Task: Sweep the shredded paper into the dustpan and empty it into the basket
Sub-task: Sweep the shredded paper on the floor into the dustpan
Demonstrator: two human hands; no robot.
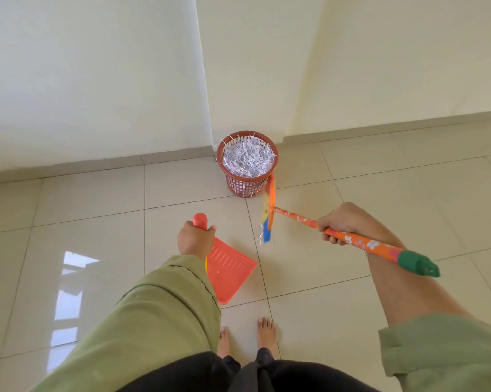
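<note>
1. Left hand (195,239) grip curled round the dustpan (229,268) handle; pan looks empty.
2. Right hand (341,224) grip wrapped round the broom (269,213) shaft.
3. Shredded paper (248,161) heaped in the basket (245,186).
4. Risk: strands clinging to the bristles may drop on the floor (351,179); broom head beside the basket could tip it.

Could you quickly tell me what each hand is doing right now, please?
Left hand: closed around the dustpan handle, holding it.
Right hand: closed around the broom handle, holding the broom with a few paper shreds clinging to its bristles.
</note>
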